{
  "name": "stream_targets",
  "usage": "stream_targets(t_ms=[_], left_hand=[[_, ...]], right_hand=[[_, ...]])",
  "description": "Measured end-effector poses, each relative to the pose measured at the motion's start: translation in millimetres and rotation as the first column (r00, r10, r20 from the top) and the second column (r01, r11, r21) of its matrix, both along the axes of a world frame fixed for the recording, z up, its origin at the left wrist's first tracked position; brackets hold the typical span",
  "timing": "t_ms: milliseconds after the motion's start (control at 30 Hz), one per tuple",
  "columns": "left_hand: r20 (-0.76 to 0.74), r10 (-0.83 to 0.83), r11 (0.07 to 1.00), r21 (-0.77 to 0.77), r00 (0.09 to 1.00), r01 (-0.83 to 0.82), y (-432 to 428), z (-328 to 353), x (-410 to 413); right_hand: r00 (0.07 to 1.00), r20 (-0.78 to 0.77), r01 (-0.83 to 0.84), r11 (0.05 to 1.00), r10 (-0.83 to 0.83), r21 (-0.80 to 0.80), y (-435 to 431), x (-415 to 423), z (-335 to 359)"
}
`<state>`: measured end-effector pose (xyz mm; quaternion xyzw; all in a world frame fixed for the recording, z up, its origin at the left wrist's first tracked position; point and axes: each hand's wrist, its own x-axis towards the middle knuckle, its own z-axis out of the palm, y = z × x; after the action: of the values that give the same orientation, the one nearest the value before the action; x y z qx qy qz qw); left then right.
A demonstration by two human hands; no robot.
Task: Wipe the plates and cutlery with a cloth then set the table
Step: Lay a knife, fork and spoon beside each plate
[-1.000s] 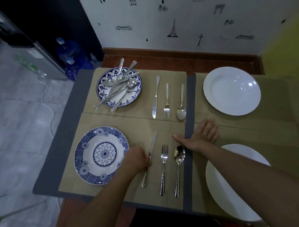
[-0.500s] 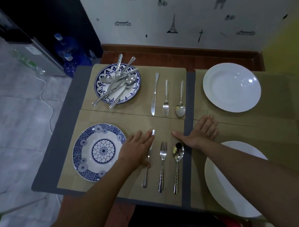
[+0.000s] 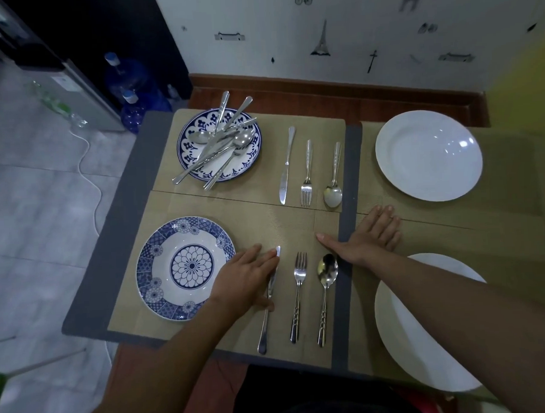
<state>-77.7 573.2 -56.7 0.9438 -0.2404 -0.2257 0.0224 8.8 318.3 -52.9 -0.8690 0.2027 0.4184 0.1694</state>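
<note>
My left hand (image 3: 247, 277) lies flat with straight fingers on the near knife (image 3: 267, 315), just right of a blue patterned plate (image 3: 186, 268). A fork (image 3: 298, 295) and a spoon (image 3: 326, 293) lie parallel to the knife's right. My right hand (image 3: 368, 238) rests flat on the placemat edge beyond the spoon, above a near white plate (image 3: 424, 352). At the back, another blue plate (image 3: 247, 162) carries several loose pieces of cutlery (image 3: 218, 146). Beside it lie a second knife (image 3: 286, 165), fork (image 3: 307, 173) and spoon (image 3: 334, 178). No cloth is in view.
A second white plate (image 3: 428, 155) sits at the back right on a tan placemat (image 3: 513, 177). The grey table edge (image 3: 110, 244) drops to a tiled floor on the left, where blue water bottles (image 3: 128, 78) and a white cable (image 3: 88, 170) lie.
My left hand uncurled from the near knife and now lies flat on it with straight fingers. My right hand stayed in place.
</note>
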Motion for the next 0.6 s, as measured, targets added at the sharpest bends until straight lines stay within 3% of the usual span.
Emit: stream_targets(t_ms=[400, 600], left_hand=[[0.040, -0.006, 0.999, -0.034, 0.999, 0.008, 0.9, 6.0, -0.6], [-0.049, 0.051, 0.994, -0.094, 0.997, -0.055, -2.0, 11.6, 3.4]], right_hand=[[1.000, 0.006, 0.002, 1.000, -0.002, 0.014, 0.1, -0.3, 2.3], [1.000, 0.004, -0.001, 1.000, 0.001, 0.010, 0.7, -0.3, 1.8]])
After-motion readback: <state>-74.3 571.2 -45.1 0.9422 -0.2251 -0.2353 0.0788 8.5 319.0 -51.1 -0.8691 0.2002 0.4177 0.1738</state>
